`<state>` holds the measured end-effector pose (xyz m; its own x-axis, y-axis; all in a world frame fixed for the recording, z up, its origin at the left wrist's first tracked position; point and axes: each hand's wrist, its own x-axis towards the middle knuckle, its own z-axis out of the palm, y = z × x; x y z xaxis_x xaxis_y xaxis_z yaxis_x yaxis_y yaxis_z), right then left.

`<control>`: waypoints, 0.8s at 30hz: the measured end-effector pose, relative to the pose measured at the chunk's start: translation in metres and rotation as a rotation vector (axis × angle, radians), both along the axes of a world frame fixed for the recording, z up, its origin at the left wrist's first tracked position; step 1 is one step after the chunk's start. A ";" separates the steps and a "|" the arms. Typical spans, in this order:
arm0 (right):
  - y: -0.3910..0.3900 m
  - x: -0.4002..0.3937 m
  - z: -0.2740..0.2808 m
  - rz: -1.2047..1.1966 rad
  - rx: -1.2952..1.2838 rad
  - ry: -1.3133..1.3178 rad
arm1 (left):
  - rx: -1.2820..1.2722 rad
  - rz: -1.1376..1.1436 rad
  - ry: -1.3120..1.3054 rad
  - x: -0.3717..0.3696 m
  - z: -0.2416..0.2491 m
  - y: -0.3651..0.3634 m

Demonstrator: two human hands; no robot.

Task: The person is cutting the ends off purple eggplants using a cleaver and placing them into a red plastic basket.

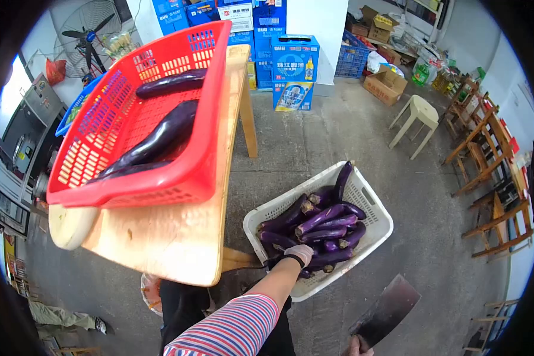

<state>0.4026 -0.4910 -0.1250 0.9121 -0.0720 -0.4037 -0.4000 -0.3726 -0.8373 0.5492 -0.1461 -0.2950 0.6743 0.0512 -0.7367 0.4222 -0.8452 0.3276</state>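
Note:
My left hand [301,254], in a thin pale glove, reaches down into a white plastic basket [371,204] on the floor. It touches the purple eggplants [323,228] heaped there; its fingers are hidden among them. At the bottom edge, my right hand [357,349] is closed round the handle of a broad-bladed cleaver [388,311], held out to the right of the basket. Up on the wooden table [160,246] stands a red plastic basket [210,160], with several eggplants [160,136] lying inside.
A round pale board [71,225] is at the table's near left corner. Under the table sits a reddish bucket [152,293]. Blue cartons [293,71] stack by the pillar, a stool [420,115] stands right, and wooden chairs [486,139] line the right wall. Another person's leg [62,315] shows at left.

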 end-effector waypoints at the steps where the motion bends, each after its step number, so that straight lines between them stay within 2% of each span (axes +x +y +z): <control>1: 0.003 -0.001 0.011 -0.010 -0.004 0.013 | -0.002 -0.003 -0.001 -0.011 0.026 0.001; 3: 0.001 -0.012 0.025 -0.046 -0.036 0.066 | -0.010 0.260 0.077 -0.033 0.068 -0.002; 5: -0.005 -0.013 0.004 -0.060 0.012 -0.180 | -0.007 0.425 0.040 -0.036 -0.004 0.012; 7: -0.017 -0.024 -0.010 -0.067 0.013 -0.177 | 0.022 0.450 0.161 -0.031 0.003 0.026; 9: -0.010 -0.025 -0.005 -0.066 0.032 -0.183 | 0.123 0.570 0.074 -0.035 0.034 0.029; 11: 0.012 -0.029 0.030 -0.085 -0.039 0.065 | 0.122 0.524 0.100 -0.028 0.024 0.036; 14: -0.001 -0.030 0.003 -0.032 -0.112 0.029 | 0.223 0.258 0.044 -0.012 0.011 0.042; 19: 0.042 -0.013 0.045 -0.177 -0.100 0.200 | 0.167 0.166 0.030 -0.011 -0.037 0.032; 21: 0.048 -0.008 0.048 -0.173 -0.136 0.219 | 0.343 -0.050 -0.152 -0.021 -0.052 0.029; 22: 0.046 -0.009 0.047 -0.171 -0.135 0.220 | 0.418 -0.253 -0.174 -0.029 -0.057 0.026; 24: 0.041 -0.011 0.041 -0.151 -0.088 0.172 | 0.444 -0.288 -0.156 -0.035 -0.059 0.021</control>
<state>0.3917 -0.4502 -0.0841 0.8067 -0.2442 -0.5381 -0.5905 -0.3665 -0.7190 0.5145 -0.1249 -0.3537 0.8064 0.1321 -0.5764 0.1288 -0.9906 -0.0469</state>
